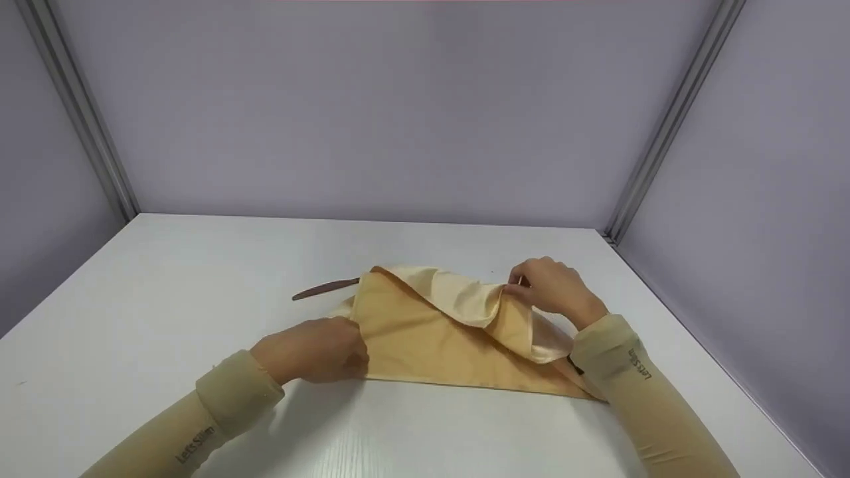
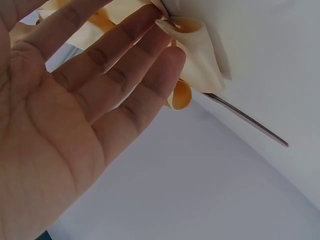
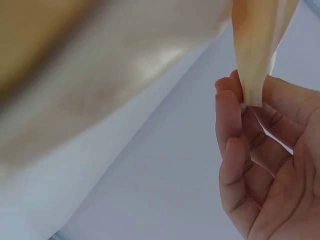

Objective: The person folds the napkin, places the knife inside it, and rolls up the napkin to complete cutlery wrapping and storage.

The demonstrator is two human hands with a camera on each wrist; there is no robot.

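White table (image 1: 166, 279), grey walls — a yellow cloth (image 1: 431, 338) lies mid-table, hiding most of a brown knife (image 1: 325, 289). Left hand (image 1: 312, 348) presses its edge, fingers straight; right hand (image 1: 554, 289) pinches a lifted corner.

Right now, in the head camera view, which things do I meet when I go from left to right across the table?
Left hand → brown utensil tip sticking out from under the cloth → yellow cloth → right hand pinching the cloth's folded edge.

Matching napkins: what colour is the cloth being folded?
The cloth is pale yellow-orange, plain; clearest in the head view.
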